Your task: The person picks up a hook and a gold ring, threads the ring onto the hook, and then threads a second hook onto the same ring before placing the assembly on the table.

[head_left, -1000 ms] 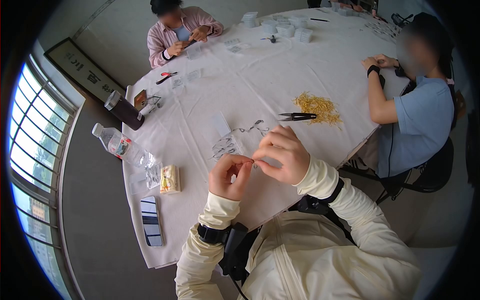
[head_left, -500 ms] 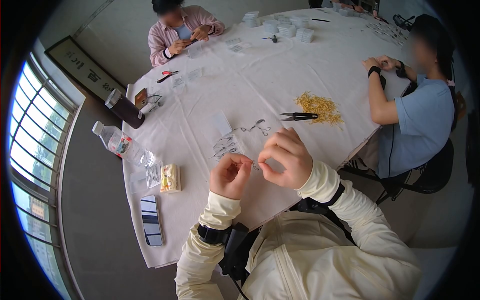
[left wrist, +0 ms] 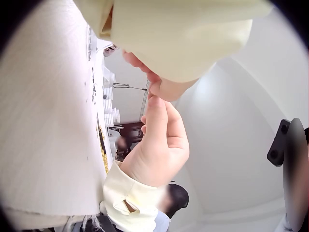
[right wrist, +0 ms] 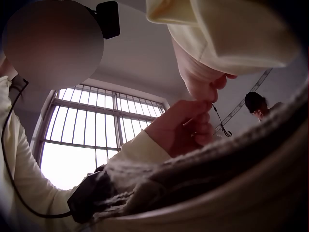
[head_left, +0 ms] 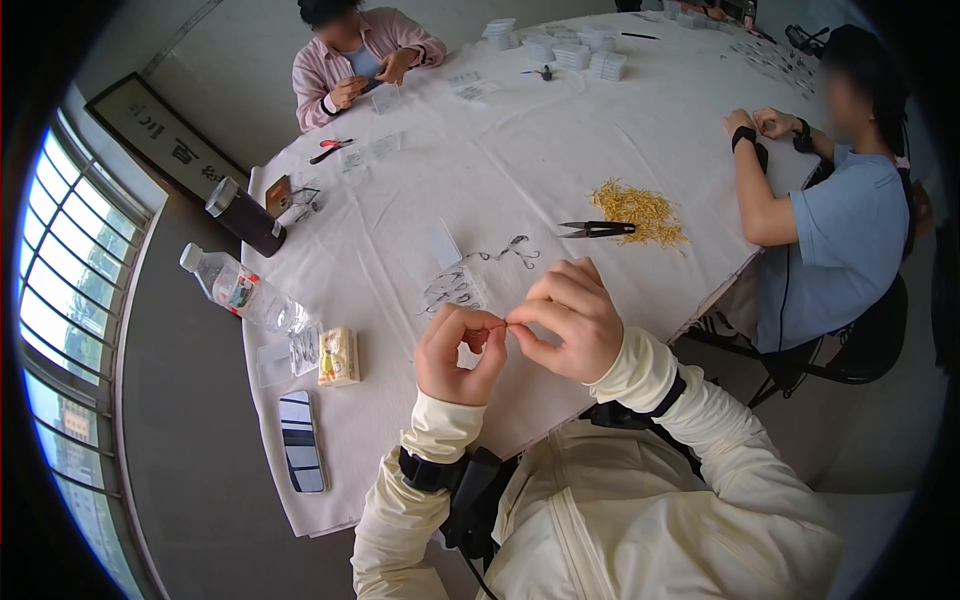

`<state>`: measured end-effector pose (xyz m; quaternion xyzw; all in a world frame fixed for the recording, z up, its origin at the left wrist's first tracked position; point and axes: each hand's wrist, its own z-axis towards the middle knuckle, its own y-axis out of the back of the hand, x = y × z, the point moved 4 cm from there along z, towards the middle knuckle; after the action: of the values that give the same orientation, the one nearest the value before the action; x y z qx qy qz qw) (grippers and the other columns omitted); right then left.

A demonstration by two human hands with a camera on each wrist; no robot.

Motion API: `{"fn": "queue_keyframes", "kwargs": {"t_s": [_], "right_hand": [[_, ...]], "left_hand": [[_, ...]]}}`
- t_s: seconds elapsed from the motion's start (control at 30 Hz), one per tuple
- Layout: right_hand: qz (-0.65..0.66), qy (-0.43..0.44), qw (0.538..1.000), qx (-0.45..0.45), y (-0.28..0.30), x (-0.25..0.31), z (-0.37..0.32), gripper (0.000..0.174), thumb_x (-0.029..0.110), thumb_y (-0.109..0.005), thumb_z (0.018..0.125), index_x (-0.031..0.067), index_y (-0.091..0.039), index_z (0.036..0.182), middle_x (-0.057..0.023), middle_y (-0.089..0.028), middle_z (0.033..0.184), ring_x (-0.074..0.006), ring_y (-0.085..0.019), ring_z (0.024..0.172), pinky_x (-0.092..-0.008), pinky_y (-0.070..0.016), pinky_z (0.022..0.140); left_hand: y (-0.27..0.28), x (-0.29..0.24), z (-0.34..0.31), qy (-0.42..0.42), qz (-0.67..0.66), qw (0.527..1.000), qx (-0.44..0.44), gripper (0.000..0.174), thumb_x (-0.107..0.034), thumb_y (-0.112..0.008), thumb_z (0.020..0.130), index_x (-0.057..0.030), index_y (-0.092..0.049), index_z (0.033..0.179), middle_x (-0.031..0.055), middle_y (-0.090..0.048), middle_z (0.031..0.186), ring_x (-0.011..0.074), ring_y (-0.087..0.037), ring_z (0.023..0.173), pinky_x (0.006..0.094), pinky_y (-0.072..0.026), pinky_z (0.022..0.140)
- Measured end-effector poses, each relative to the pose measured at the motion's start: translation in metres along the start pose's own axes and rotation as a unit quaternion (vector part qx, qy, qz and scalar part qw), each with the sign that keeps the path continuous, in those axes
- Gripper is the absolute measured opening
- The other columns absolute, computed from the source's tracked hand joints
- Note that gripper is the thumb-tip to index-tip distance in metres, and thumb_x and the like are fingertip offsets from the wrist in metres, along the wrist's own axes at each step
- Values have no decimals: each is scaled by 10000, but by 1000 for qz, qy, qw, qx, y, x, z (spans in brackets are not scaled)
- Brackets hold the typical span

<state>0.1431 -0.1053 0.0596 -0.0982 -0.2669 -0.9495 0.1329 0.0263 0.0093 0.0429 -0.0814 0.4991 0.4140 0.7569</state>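
At the table's near side, both hands meet fingertip to fingertip. My left hand pinches a small dark fishing hook between thumb and index finger. The thumb and index finger of my right hand pinch at the hook's end, right against the left fingertips. In the left wrist view the hook's bend sticks out away from the fingers; from the right wrist it hangs below them. The end in the fingers is hidden. Just beyond the hands lie several dark hooks and a looped dark strand.
Black thread snips lie beside a pile of gold strips. To the left stand a water bottle, a dark flask and a tissue pack, near a phone. Two people sit across and right; clear boxes stand at the back.
Half a second ago the right fingertips were slightly apart from the left, the hook showing between them. Now they have come back against the left fingertips.
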Motion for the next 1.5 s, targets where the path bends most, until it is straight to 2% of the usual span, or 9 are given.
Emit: {"fn": "queue_keyframes", "kwargs": {"t_s": [0.33,0.47,0.63,0.97,1.17,1.23,1.5], "right_hand": [[-18,13,1000,11,-3,1,1,190,57,-734,683,130,-597,792,21,-546,801,-182,-544,771,-344,-376,761],[7,-13,1000,15,-4,-2,1,191,54,-721,685,129,-588,801,17,-545,817,-187,-547,785,-347,-368,762],[31,-37,998,28,-5,-7,0,193,47,-713,686,135,-586,803,17,-538,814,-186,-548,789,-345,-354,756],[31,-42,999,6,0,-5,0,185,61,-740,684,143,-611,788,33,-531,778,-166,-545,748,-340,-346,745],[23,-33,999,1,-3,-3,0,194,66,-760,680,145,-622,792,42,-542,768,-159,-545,741,-337,-346,743],[21,-33,999,1,-3,-3,0,196,66,-761,680,145,-621,791,41,-545,770,-160,-546,742,-337,-347,743],[19,-35,999,8,-4,-3,0,199,52,-739,667,144,-605,781,40,-551,780,-164,-548,752,-338,-349,751]], "left_hand": [[0,-2,-1,-11,60,998,-24,78,6,-722,786,-31,-673,834,40,-576,737,111,-533,612,246,-447,583],[-1,2,-1,3,50,999,-15,66,0,-716,804,-22,-679,855,39,-589,758,103,-537,616,240,-447,587],[-3,14,-4,85,-65,994,-3,48,-5,-675,878,9,-677,923,33,-614,835,69,-549,685,220,-452,631],[-3,14,-5,125,-110,986,5,39,6,-658,893,13,-640,927,29,-633,876,60,-554,726,209,-464,678],[-2,9,-2,52,-73,996,-18,64,25,-671,858,4,-634,906,28,-617,838,76,-557,709,218,-465,672],[0,6,-1,18,-16,999,-21,79,27,-688,826,-7,-640,878,38,-605,813,99,-557,688,234,-463,651],[-1,-2,-1,-15,35,999,-33,80,15,-715,798,-21,-658,839,46,-595,775,116,-541,641,251,-455,605]]}}
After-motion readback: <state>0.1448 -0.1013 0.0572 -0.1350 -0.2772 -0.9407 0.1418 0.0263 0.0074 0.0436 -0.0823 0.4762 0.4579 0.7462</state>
